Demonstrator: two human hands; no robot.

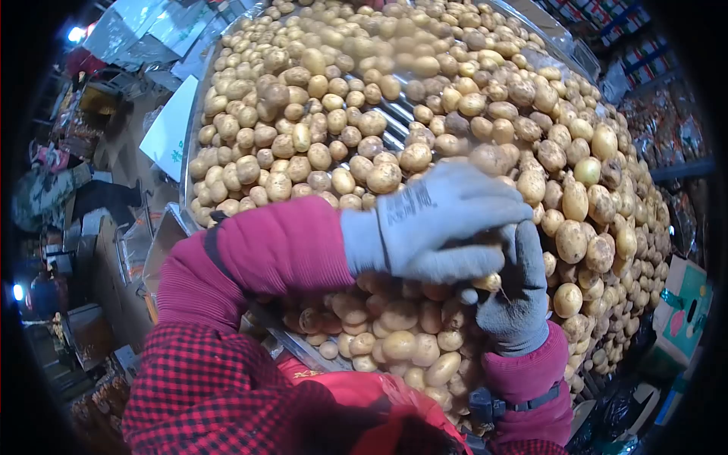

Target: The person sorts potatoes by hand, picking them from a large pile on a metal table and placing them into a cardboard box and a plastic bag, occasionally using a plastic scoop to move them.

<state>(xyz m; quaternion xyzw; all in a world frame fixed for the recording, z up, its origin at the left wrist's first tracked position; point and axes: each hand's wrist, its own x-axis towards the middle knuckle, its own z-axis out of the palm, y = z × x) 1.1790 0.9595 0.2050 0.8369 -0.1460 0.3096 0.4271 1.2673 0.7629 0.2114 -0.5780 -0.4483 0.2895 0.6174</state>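
Note:
My left hand [447,224], in a grey work glove, reaches in from the left over a large heap of potatoes [384,177]. Its fingers bend toward my right hand, and what lies beneath them is mostly hidden. My right hand [518,299], in a dirt-stained grey glove, comes up from below with its fingers curled. The two hands meet, slightly blurred. A small potato [491,282] shows between the left thumb and the right palm, against the right hand. More potatoes [398,345] lie just below the wrists.
Metal rollers [396,125] show through a gap in the potatoes. A white sheet [168,130] stands beside the heap's left edge. At the right is a green carton [686,311], with black plastic [610,413] below it. Cluttered goods and crates fill the background.

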